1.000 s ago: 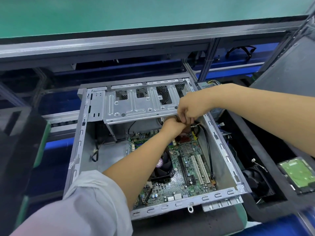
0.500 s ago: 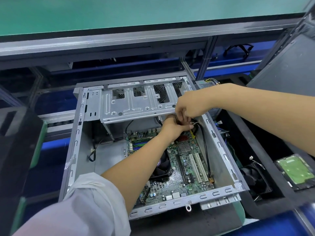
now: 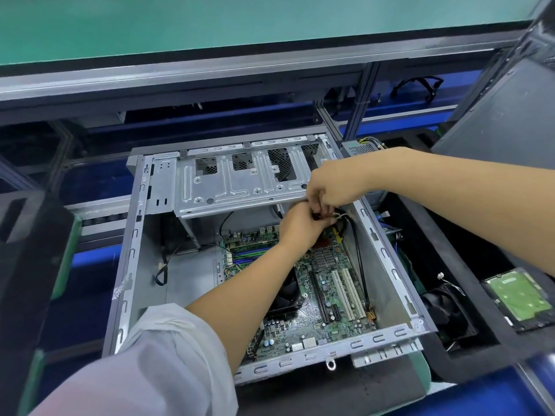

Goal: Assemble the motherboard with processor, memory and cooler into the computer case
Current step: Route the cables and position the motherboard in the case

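Inside open computer case (image 3: 132,253), motherboard (image 3: 330,298) lies flat w/ black cooler (image 3: 286,291) fitted. Left hand (image 3: 301,226) & right hand (image 3: 333,184) meet at far right corner, fingers curled, pinching black cable (image 3: 357,253).

Even, bright overhead light is washing the scene, leaving only soft shadows inside the computer case (image 3: 387,250) and under the far shelf. The wide lens is bending straight lines at the edges, and the near sleeve (image 3: 156,364) is blurring.
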`<state>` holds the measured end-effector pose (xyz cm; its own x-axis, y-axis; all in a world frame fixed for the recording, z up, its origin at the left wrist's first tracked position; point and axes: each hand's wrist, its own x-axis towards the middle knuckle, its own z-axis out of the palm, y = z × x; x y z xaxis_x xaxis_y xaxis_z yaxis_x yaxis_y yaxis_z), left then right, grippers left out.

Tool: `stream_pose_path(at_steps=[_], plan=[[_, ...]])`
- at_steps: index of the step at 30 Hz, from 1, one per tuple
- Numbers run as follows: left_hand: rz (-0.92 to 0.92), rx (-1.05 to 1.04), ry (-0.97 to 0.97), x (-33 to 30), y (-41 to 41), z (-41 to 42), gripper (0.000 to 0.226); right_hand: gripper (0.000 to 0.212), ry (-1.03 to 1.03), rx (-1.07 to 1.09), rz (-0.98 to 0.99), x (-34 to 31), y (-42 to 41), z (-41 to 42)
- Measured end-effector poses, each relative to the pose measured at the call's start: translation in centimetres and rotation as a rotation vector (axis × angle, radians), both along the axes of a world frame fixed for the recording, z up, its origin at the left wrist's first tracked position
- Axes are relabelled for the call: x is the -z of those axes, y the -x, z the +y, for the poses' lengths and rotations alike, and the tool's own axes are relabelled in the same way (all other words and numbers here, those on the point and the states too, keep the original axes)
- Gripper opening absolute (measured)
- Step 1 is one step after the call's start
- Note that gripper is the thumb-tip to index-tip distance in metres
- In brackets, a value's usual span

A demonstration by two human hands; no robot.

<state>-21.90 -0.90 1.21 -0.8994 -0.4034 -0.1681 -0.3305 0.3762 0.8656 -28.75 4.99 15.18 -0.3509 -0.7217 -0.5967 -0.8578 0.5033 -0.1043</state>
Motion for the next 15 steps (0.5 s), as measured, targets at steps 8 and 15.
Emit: stream_pose_path(at_steps=[8, 15], plan=[[0.038, 0.049, 0.133, -0.02, 0.17, -0.14, 0.022, 0.035, 0.014, 0.014, -0.013, 0.07, 0.12, 0.08], [0.066, 0.174, 0.281, -0.11, 0.01, -0.48, 0.015, 0.031, 0.001, -0.038, 0.038, 0.34, 0.28, 0.19]])
